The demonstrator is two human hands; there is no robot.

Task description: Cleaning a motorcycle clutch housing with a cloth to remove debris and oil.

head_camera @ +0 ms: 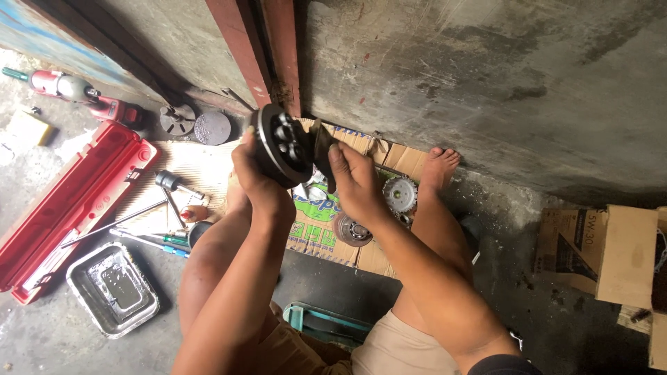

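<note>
Round black metal drum (281, 147), a clutch-like part ringed by a pale rim, is lifted off the floor between both hands, above the person's bare knees. It stands on edge, its open face with dark round pockets turned toward the right hand, so its short axis runs roughly level from one hand to the other. Left hand (258, 182) is clamped on the drum from below and behind, fingers curled up around the rim, forearm rising from the lower edge of the view. Right hand (356, 182) presses a thin dark plate (322, 147) against the drum's open face, fingers closed on the plate's edge, wrist bent, forearm slanting in from the lower right. The hands sit close together, separated only by the drum.

Beneath the hands lies flattened cardboard (326, 236) carrying a toothed gear (399, 194) and a smaller round bearing part (351, 229). Beyond the left hand, farther out, are loose screwdrivers (149, 239), an oily metal tray (111, 288) and an open red tool case (69, 205). A bare foot (439, 167) rests just past the right hand.
</note>
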